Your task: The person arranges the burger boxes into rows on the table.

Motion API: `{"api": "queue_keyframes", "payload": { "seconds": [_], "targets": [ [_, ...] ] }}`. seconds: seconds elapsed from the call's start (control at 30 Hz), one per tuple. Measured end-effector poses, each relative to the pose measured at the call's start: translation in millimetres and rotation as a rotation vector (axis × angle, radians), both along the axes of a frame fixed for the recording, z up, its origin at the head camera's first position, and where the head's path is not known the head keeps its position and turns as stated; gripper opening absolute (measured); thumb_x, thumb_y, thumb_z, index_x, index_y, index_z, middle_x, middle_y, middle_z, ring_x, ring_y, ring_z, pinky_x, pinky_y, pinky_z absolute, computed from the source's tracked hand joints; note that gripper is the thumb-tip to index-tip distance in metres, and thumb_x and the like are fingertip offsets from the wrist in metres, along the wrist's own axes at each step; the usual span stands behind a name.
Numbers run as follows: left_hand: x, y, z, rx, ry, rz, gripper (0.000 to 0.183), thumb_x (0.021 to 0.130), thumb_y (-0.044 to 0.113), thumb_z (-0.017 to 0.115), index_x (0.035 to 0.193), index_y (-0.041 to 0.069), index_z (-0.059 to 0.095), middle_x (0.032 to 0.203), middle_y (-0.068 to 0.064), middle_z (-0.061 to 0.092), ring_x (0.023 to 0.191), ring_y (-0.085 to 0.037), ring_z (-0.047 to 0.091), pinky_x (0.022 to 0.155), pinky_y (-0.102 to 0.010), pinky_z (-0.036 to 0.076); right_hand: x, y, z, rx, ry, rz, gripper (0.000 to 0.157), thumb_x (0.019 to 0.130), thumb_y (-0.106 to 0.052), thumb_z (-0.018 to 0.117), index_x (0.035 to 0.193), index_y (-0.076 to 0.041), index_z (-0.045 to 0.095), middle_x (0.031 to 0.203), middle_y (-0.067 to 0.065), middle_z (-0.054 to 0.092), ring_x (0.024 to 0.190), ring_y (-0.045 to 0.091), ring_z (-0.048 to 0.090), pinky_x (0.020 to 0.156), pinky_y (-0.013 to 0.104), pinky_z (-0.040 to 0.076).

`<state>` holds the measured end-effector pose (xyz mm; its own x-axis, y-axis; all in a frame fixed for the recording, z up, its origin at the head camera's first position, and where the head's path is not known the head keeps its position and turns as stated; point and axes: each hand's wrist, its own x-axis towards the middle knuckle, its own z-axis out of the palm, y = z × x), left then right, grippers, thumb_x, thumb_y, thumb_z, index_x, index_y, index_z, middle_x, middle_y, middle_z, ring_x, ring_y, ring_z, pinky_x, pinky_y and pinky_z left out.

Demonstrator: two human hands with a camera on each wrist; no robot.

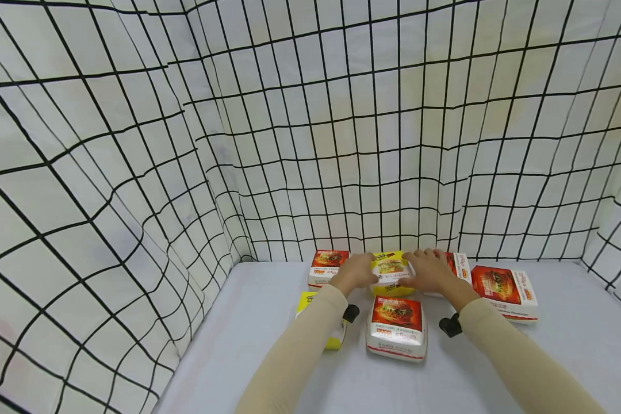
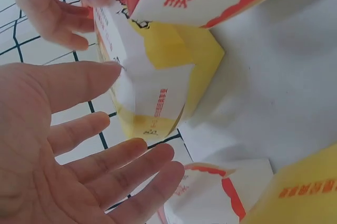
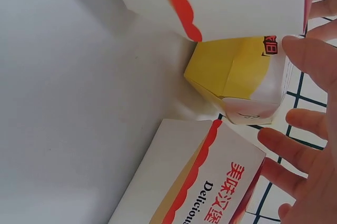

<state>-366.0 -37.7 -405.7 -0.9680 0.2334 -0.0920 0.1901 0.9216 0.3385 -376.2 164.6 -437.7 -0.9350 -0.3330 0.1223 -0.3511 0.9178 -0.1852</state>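
Note:
In the head view a yellow-and-white burger box (image 1: 391, 268) stands in the back row between two hands. My left hand (image 1: 358, 271) is at its left side, with the thumb tip right at the box's edge and the fingers loosely extended in the left wrist view. At the opposite side is my right hand (image 1: 428, 270). Its thumb tip overlaps a corner of the yellow box (image 3: 231, 71) in the right wrist view, while its other fingers are spread and relaxed. Directly in front stands a red-and-white burger box (image 1: 397, 329).
A red-and-white box (image 1: 327, 265) stands at back left; another red-and-white box (image 1: 460, 267) is partly behind my right hand. Farther right is a third such box (image 1: 504, 292). My left forearm partly hides a yellow box (image 1: 334, 340). Black netting (image 1: 359, 154) over white cloth borders the table (image 1: 222, 356).

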Motion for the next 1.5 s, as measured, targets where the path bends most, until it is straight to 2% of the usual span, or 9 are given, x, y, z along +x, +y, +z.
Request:
{"api": "queue_keyframes", "payload": {
  "seconds": [0.33, 0.53, 0.63, 1.07, 1.17, 1.3, 1.4, 1.5],
  "targets": [
    [-0.4, 5, -7.7, -0.019, -0.018, -0.013, 0.056, 0.089, 0.029, 0.068, 0.141, 0.021, 0.049, 0.136, 0.0, 0.058, 0.118, -0.021, 0.06, 0.089, -0.037, 0.053, 1.0, -2, 0.1, 0.024, -0.037, 0.007, 0.07, 0.081, -0.056, 0.068, 0.136, -0.014, 0.053, 0.137, 0.02, 0.053, 0.129, 0.046, 0.039, 0.107, 0.066, 0.017],
    [-4.2, 7, -10.9, -0.037, -0.01, -0.02, 0.054, 0.091, 0.026, 0.066, 0.142, 0.022, 0.048, 0.136, 0.0, 0.058, 0.108, -0.02, 0.063, 0.075, -0.031, 0.052, 1.6, -2, -2.3, 0.034, -0.018, 0.0, 0.069, 0.082, -0.055, 0.068, 0.135, -0.013, 0.054, 0.135, 0.019, 0.055, 0.128, 0.043, 0.04, 0.108, 0.065, 0.017],
    [-4.9, 8, -10.8, -0.048, -0.003, -0.016, 0.054, 0.091, 0.025, 0.066, 0.142, 0.023, 0.048, 0.136, 0.0, 0.058, 0.109, -0.022, 0.063, 0.071, -0.031, 0.05, 0.9, -2, -3.0, 0.039, 0.01, 0.003, 0.068, 0.081, -0.054, 0.068, 0.133, -0.013, 0.055, 0.132, 0.019, 0.057, 0.126, 0.042, 0.042, 0.107, 0.064, 0.018],
    [-4.4, 9, -11.0, -0.039, -0.008, -0.014, 0.054, 0.091, 0.025, 0.066, 0.142, 0.022, 0.048, 0.139, 0.0, 0.056, 0.117, -0.023, 0.06, 0.082, -0.035, 0.053, 4.7, 0, -4.2, 0.033, 0.051, -0.002, 0.064, 0.082, -0.05, 0.07, 0.13, -0.01, 0.056, 0.13, 0.018, 0.058, 0.125, 0.042, 0.042, 0.106, 0.065, 0.016],
    [-0.1, 5, -8.9, -0.037, 0.002, -0.019, 0.055, 0.091, 0.028, 0.066, 0.142, 0.022, 0.047, 0.141, -0.001, 0.055, 0.116, -0.022, 0.061, 0.083, -0.035, 0.053, 11.6, 1, -2.3, -0.011, 0.071, 0.006, 0.061, 0.082, -0.048, 0.07, 0.128, -0.01, 0.057, 0.131, 0.018, 0.057, 0.126, 0.042, 0.041, 0.107, 0.065, 0.016],
    [10.6, 0, 0.8, -0.017, 0.046, -0.054, 0.053, 0.091, 0.032, 0.065, 0.14, 0.021, 0.049, 0.14, -0.002, 0.055, 0.119, -0.023, 0.059, 0.088, -0.037, 0.052, 25.1, 7, 0.7, -0.098, 0.094, 0.027, 0.054, 0.084, -0.045, 0.07, 0.125, -0.01, 0.06, 0.131, 0.018, 0.057, 0.128, 0.044, 0.039, 0.105, 0.066, 0.017],
    [23.0, -4, 12.0, 0.031, 0.079, -0.091, 0.05, 0.092, 0.034, 0.064, 0.138, 0.019, 0.051, 0.14, -0.002, 0.055, 0.126, -0.023, 0.054, 0.097, -0.04, 0.048, 37.3, 12, 3.6, -0.163, 0.092, 0.04, 0.05, 0.086, -0.044, 0.067, 0.123, -0.011, 0.061, 0.129, 0.016, 0.058, 0.128, 0.044, 0.039, 0.104, 0.068, 0.018],
    [38.7, -7, 17.8, 0.112, 0.092, -0.106, 0.048, 0.092, 0.036, 0.064, 0.136, 0.02, 0.054, 0.138, -0.002, 0.057, 0.125, -0.022, 0.053, 0.099, -0.042, 0.046, 50.7, 16, 5.2, -0.231, 0.066, 0.054, 0.048, 0.089, -0.045, 0.065, 0.124, -0.013, 0.06, 0.125, 0.012, 0.061, 0.122, 0.038, 0.044, 0.101, 0.066, 0.029]
  ]
}}
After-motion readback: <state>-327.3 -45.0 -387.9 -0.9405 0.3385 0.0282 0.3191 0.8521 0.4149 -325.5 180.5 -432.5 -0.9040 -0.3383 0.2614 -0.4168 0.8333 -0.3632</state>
